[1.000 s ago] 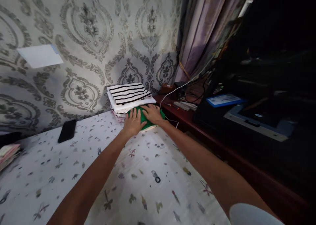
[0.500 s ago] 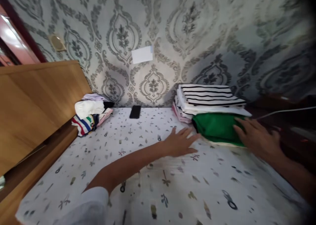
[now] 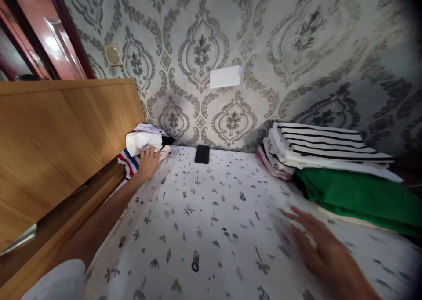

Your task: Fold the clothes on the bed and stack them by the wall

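Note:
My left hand [image 3: 149, 163] reaches to the small heap of clothes at the far left, its fingertips resting against the front of the heap. The fingers look slightly apart, and no garment is lifted. In that heap are a white cloth [image 3: 142, 142], a lilac piece [image 3: 150, 128] and a red, white and blue striped garment [image 3: 129, 163]. My right hand [image 3: 313, 243], blurred by motion, is over the patterned sheet at lower right, fingers outstretched and holding nothing. Beyond it lies a folded green garment [image 3: 359, 199], in front of a stack topped by a black-striped white garment [image 3: 326, 139].
A black phone [image 3: 202, 154] lies on the bed sheet [image 3: 211, 194] near the wall. The wooden headboard [image 3: 66, 137] borders the left side. White paper [image 3: 225, 77] and a round socket plate [image 3: 112, 55] are on the patterned wall.
My left hand has moved left from beside the green garment to the small heap. My right hand has come off the green garment toward me. The view has swung left.

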A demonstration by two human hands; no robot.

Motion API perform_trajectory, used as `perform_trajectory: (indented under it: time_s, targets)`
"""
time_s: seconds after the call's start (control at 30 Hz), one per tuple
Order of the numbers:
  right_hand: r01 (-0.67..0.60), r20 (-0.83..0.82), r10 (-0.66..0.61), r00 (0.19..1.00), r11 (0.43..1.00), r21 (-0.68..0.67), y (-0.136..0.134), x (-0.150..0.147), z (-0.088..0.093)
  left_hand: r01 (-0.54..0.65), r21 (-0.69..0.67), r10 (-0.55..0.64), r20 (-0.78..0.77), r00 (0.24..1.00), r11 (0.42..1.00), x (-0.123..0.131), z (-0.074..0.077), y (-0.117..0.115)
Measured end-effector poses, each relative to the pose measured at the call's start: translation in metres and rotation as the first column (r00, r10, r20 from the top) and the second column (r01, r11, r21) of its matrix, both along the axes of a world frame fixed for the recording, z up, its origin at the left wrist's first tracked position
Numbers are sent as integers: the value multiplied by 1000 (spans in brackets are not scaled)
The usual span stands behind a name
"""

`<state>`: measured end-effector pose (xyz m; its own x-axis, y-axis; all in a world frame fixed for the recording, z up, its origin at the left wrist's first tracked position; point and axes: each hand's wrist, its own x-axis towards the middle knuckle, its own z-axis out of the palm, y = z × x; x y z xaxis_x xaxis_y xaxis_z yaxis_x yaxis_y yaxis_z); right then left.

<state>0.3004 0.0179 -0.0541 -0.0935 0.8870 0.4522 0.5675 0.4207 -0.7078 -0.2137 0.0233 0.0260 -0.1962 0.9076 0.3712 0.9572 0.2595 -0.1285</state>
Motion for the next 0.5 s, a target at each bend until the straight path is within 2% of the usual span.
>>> perform_trajectory:
  time_s: [0.1,0.13,0.23,0.3,0.37,0.5]
  targets:
    - [-197,139,191,972,980,28,-20,-47,-14,-114,144,125,-68,990,983,-37,29,6]
    - [-251,158,242,957,967,38,-26,-62,-17,-152,152,163,-66,984,977,-47,39,9]
    - [-345,167,332,929,937,58,-41,-98,-24,-234,35,235,-28,971,972,-71,63,14]
    - [-370,151,357,922,927,65,-47,-114,-28,-238,-64,240,10,971,969,-79,68,13]
    - [-396,135,385,913,916,68,-50,-120,-30,-235,-96,239,27,971,967,-84,67,7]
    - [-415,127,417,900,909,-45,-49,-118,-26,-219,-136,228,51,972,966,-91,61,-11]
